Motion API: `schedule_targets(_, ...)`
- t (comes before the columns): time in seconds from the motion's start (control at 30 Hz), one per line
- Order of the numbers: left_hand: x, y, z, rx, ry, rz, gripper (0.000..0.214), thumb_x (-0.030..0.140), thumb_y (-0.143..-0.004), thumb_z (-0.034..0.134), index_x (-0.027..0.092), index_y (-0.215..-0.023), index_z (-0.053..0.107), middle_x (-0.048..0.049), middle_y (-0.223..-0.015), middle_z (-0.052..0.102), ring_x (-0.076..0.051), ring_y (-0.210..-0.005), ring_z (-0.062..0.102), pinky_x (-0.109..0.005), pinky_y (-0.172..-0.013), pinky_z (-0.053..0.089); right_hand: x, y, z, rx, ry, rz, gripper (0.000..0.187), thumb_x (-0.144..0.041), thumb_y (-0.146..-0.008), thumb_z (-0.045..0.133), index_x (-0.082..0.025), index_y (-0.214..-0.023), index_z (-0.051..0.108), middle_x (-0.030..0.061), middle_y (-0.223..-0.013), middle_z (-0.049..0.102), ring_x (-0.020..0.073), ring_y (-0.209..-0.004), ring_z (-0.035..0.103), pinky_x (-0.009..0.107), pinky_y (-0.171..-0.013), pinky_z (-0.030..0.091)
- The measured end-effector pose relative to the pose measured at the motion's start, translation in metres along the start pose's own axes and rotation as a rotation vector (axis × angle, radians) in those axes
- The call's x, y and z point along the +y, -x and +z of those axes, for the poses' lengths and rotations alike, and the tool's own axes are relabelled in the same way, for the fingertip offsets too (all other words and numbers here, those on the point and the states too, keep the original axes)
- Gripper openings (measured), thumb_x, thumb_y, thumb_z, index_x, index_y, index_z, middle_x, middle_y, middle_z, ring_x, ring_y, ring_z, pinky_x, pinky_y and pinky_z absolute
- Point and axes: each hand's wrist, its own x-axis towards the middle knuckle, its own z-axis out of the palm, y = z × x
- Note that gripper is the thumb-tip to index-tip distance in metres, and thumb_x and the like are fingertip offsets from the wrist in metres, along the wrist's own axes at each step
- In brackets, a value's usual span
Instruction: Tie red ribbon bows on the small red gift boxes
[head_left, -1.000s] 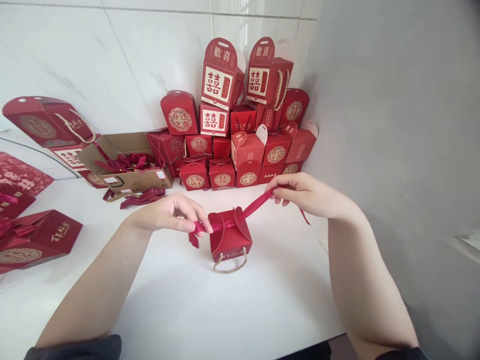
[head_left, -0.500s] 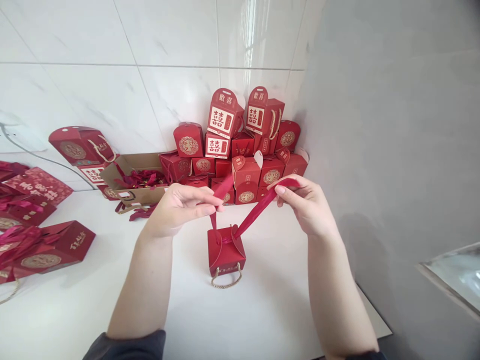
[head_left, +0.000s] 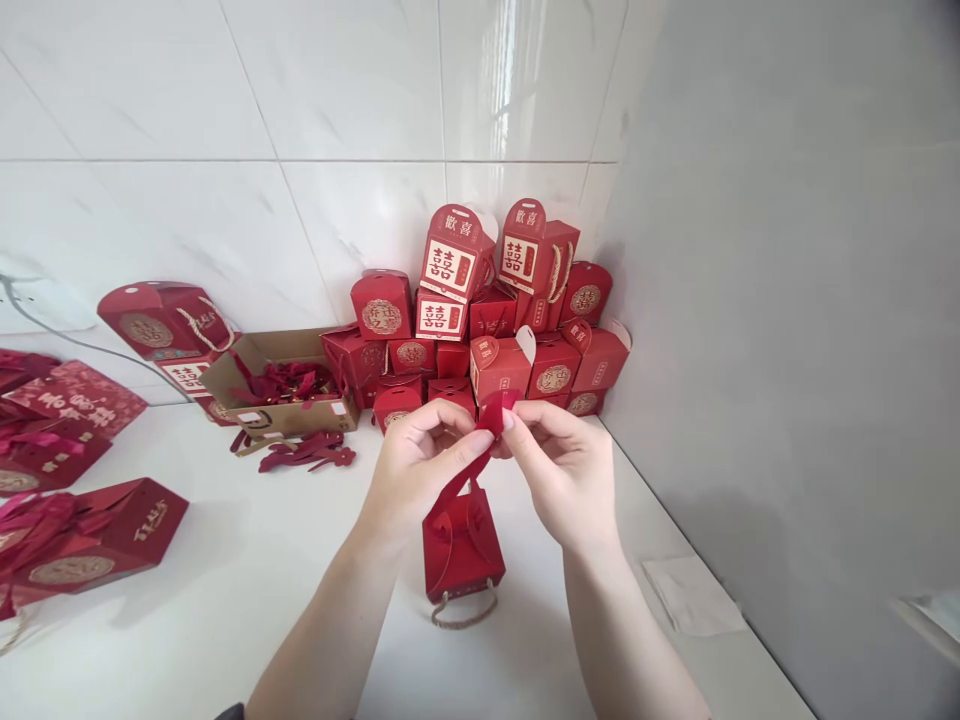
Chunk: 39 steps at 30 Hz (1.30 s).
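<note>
Red ribbon (head_left: 491,412) rises from the small box (head_left: 463,548), which stands on the white counter (head_left: 225,640) directly below both hands. The left hand (head_left: 424,465) and right hand (head_left: 566,470) are closed narrowly, their fingertips pinching the ribbon into a loop above the box. The box's flaps look shut, and its rope handle (head_left: 465,612) lies at the near side. No finished bow shows on it yet; the fingers hide any knot. Left of the box, a cardboard tray (head_left: 292,420) holds more ribbon, and further left lie ribboned boxes (head_left: 112,535). A stack of red boxes (head_left: 551,365) rises behind it.
</note>
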Motion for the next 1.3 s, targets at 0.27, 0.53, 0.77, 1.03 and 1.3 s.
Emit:
schedule_targets(0.27, -0.003, -0.002, 0.005, 0.027, 0.087, -0.035, 0.023, 0.031, -0.079, 0.073, 0.018, -0.070, 0.056, 0.0015, -0.068, 0.057, -0.011, -0.067, 0.055, -0.022, -0.064, 0.046, 0.001, -0.005, 0.002, -0.032, -0.016, 0.001, 0.017, -0.032, -0.089, 0.062, -0.021, -0.082, 0.072, 0.0003, -0.067, 0.068, 0.0145, -0.062, 0.064, 0.027, -0.061, 0.053)
schedule_targets(0.53, -0.006, -0.002, 0.007, 0.031, 0.098, -0.001, 0.023, 0.032, -0.082, 0.070, 0.018, -0.072, 0.054, 0.0017, -0.068, 0.056, -0.010, -0.067, 0.053, -0.022, -0.063, 0.044, 0.003, -0.004, 0.002, -0.031, -0.008, 0.010, 0.017, -0.036, -0.086, 0.066, -0.021, -0.082, 0.072, 0.0013, -0.070, 0.069, 0.0156, -0.065, 0.065, 0.029, -0.064, 0.055)
schedule_targets(0.77, -0.010, -0.003, 0.003, -0.025, 0.120, 0.000, 0.017, 0.029, -0.084, 0.067, 0.020, -0.081, 0.052, 0.0028, -0.071, 0.056, -0.010, -0.068, 0.057, -0.021, -0.064, 0.045, 0.005, -0.008, 0.002, -0.011, 0.071, 0.004, 0.017, -0.035, -0.084, 0.068, -0.020, -0.076, 0.069, -0.0005, -0.062, 0.065, 0.0140, -0.058, 0.060, 0.027, -0.058, 0.051)
schedule_targets(1.03, -0.036, -0.014, -0.036, -0.774, -0.177, -0.116, 0.016, 0.030, -0.074, 0.076, 0.018, -0.084, 0.073, -0.0083, -0.087, 0.072, -0.022, -0.083, 0.067, -0.033, -0.082, 0.052, -0.006, -0.001, -0.012, 0.144, 0.099, -0.106, 0.015, -0.035, -0.082, 0.070, -0.022, -0.074, 0.069, -0.0002, -0.066, 0.065, 0.0147, -0.058, 0.058, 0.030, -0.057, 0.052)
schedule_targets(1.3, -0.088, -0.001, -0.056, -0.890, -0.133, -0.181, 0.044, 0.031, -0.063, 0.084, 0.019, -0.103, 0.069, -0.0126, -0.100, 0.073, -0.029, -0.104, 0.065, -0.044, -0.095, 0.050, -0.005, -0.004, -0.012, 0.180, 0.124, -0.162, 0.016, -0.031, -0.083, 0.069, -0.023, -0.069, 0.065, -0.0022, -0.061, 0.062, 0.0132, -0.054, 0.055, 0.029, -0.054, 0.051)
